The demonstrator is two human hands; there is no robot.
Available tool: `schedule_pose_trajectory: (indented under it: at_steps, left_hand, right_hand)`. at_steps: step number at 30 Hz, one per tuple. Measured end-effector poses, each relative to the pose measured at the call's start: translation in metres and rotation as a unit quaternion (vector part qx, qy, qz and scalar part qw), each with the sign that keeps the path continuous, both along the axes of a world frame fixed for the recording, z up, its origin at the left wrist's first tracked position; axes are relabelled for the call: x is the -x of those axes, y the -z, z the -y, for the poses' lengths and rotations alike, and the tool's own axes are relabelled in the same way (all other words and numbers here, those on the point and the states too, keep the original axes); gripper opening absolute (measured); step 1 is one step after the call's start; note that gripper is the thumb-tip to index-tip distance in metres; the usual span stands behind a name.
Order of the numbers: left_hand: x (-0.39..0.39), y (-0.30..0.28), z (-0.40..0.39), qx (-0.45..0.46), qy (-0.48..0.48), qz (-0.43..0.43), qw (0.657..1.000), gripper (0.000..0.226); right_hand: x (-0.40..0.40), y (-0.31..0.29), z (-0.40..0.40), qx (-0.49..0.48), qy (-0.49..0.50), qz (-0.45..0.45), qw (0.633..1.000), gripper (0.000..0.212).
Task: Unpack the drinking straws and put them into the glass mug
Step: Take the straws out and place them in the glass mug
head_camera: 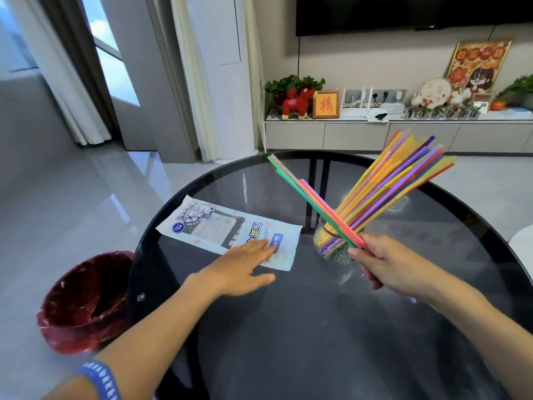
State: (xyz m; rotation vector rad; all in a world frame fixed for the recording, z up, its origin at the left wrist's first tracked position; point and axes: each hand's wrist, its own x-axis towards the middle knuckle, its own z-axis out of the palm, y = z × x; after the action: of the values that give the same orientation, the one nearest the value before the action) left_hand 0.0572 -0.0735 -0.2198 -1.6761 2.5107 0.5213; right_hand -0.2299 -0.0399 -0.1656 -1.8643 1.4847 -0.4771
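A glass mug (331, 246) stands on the round dark glass table (302, 327), and a large bunch of coloured straws (395, 180) leans out of it to the upper right. My right hand (386, 261), just right of the mug, grips a few green, pink and red straws (305, 192) that slant up to the left. My left hand (245, 264) lies flat with fingers spread on the near end of the flattened white and blue straw packet (219, 229).
A bin lined with a dark red bag (83, 301) stands on the floor left of the table. A low cabinet with ornaments (375, 131) runs along the far wall. A white object (523, 241) shows at the table's right edge.
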Motion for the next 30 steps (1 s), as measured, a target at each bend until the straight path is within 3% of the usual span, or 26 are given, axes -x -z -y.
schedule_pose_trajectory:
  at_steps: [2, 4, 6, 9, 12, 15, 17, 18, 19, 21, 23, 25, 27, 30]
  left_hand:
    - [0.01, -0.008, -0.004, 0.11, -0.041, -0.018, 0.993, 0.056]
    - [0.019, -0.021, -0.004, 0.299, -0.084, -0.047, 0.949, 0.036]
    - [0.027, -0.026, -0.009, 0.419, -0.044, -0.043, 0.906, 0.049]
    - [0.044, -0.023, -0.022, 0.44, 0.1, 0.025, 0.892, 0.08]
    - [0.052, -0.02, -0.021, 0.441, 0.138, 0.014, 0.887, 0.066]
    - [0.042, -0.027, -0.012, 0.376, 0.124, -0.126, 0.91, 0.04]
    - [0.035, -0.034, -0.01, 0.274, 0.033, -0.222, 0.935, 0.034]
    - [0.036, -0.04, -0.011, 0.23, -0.02, -0.283, 0.931, 0.031]
    - [0.037, -0.047, -0.013, 0.196, -0.063, -0.363, 0.909, 0.028]
    - [0.048, -0.067, -0.023, 0.142, -0.108, -0.534, 0.826, 0.03]
    - [0.053, -0.083, -0.035, 0.066, -0.099, -0.62, 0.776, 0.032]
    - [0.057, -0.083, -0.045, -0.052, -0.043, -0.617, 0.784, 0.03]
    - [0.061, -0.068, -0.052, -0.17, -0.003, -0.55, 0.818, 0.024]
    - [0.067, -0.046, -0.054, -0.23, 0.036, -0.435, 0.87, 0.016]
  right_hand:
    - [-0.002, 0.006, 0.002, -0.005, 0.015, -0.01, 1.0, 0.019]
    - [-0.006, 0.009, 0.002, 0.009, 0.028, -0.039, 0.999, 0.022]
    - [-0.014, 0.011, 0.0, 0.028, 0.005, -0.093, 0.995, 0.023]
    - [-0.032, 0.009, -0.006, -0.041, -0.059, -0.036, 0.997, 0.022]
    - [-0.048, -0.006, -0.019, -0.154, -0.113, 0.121, 0.974, 0.026]
    - [-0.055, -0.025, -0.026, -0.228, -0.134, 0.225, 0.938, 0.066]
    - [-0.052, -0.032, -0.023, -0.257, -0.117, 0.325, 0.903, 0.086]
    - [-0.051, -0.036, -0.021, -0.245, -0.092, 0.376, 0.889, 0.086]
    - [-0.051, -0.037, -0.018, -0.212, -0.054, 0.422, 0.88, 0.08]
    - [-0.048, -0.036, -0.015, -0.089, 0.027, 0.468, 0.879, 0.051]
    - [-0.048, -0.038, -0.013, 0.045, 0.07, 0.461, 0.883, 0.017]
    - [-0.047, -0.039, -0.011, 0.089, 0.029, 0.454, 0.886, 0.034]
    - [-0.049, -0.038, -0.012, 0.059, -0.041, 0.442, 0.894, 0.048]
    - [-0.056, -0.032, -0.02, 0.026, -0.092, 0.396, 0.913, 0.023]
